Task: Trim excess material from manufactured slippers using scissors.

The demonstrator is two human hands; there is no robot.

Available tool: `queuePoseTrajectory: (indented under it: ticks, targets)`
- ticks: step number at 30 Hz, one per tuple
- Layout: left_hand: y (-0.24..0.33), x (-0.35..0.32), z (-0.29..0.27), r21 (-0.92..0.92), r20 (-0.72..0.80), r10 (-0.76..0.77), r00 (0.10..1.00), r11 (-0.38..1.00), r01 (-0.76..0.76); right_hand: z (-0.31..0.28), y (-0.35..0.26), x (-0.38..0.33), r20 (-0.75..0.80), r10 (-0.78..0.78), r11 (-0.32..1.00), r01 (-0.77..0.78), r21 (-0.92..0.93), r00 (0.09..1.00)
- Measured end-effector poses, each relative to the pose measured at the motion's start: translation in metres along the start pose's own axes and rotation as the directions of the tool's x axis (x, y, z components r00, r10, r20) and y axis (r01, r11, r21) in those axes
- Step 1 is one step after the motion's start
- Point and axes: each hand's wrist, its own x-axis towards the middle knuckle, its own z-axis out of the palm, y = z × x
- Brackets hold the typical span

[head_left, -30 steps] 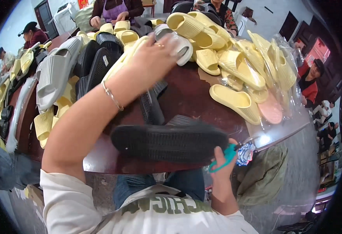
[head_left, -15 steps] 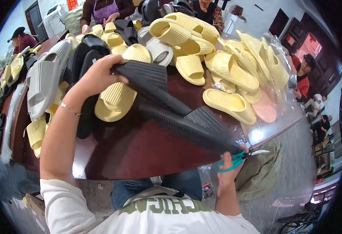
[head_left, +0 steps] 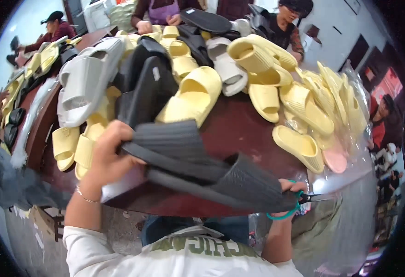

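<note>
Fingers of the left hand [head_left: 104,154] curl tight over one end of a dark grey slipper [head_left: 198,166], thumb on the near side, the rest wrapped over the ribbed sole. Fingers of the right hand [head_left: 289,196] close on the slipper's other end and also hold green-handled scissors [head_left: 294,207], whose blades stick out to the right past the slipper. A second dark slipper seems pressed against the first, sole to sole; I cannot tell exactly where one ends.

The pair hangs just above the near edge of a dark red table [head_left: 239,129], slanting from upper left down to lower right. Beneath it the table edge shows, and below that the person's lap.

Just behind the slipper a bare patch of table lies open in the middle. To its left a black slipper [head_left: 145,92] and a grey slipper [head_left: 85,81] lean on a pile; a yellow slipper [head_left: 191,97] lies between. To the right, more yellow ones crowd the edge on a clear plastic sheet [head_left: 350,157], with a pink sole [head_left: 335,159] among them.

Far across, other people stand at the table.
</note>
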Motion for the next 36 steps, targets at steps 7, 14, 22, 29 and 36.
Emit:
queuePoseTrajectory:
  ticks: [7,14,22,29,36]
  targets:
    - [0.016,-0.033,0.010,-0.068,-0.163,0.013,0.987,0.997,-0.024,-0.005,0.017,0.010,0.172,-0.122,0.874,0.188,-0.448,0.978]
    - [0.023,-0.045,-0.001,-0.142,-0.156,0.117,0.981,0.980,-0.140,0.018,0.028,0.040,0.076,0.019,0.991,-0.029,0.130,0.997]
    - [0.017,-0.075,-0.045,0.006,-0.408,-0.011,0.913,1.000,0.015,0.094,0.036,0.049,0.279,0.121,0.964,-0.180,0.196,0.953]
    - [-0.024,-0.120,-0.087,0.023,-0.920,-0.073,0.385,0.971,0.239,0.138,0.058,0.063,0.106,0.364,0.859,-0.290,-0.421,0.925]
    - [-0.069,-0.133,-0.125,0.257,-0.966,0.178,0.186,0.607,0.752,0.160,0.096,0.084,0.291,0.321,0.425,0.137,-0.895,0.901]
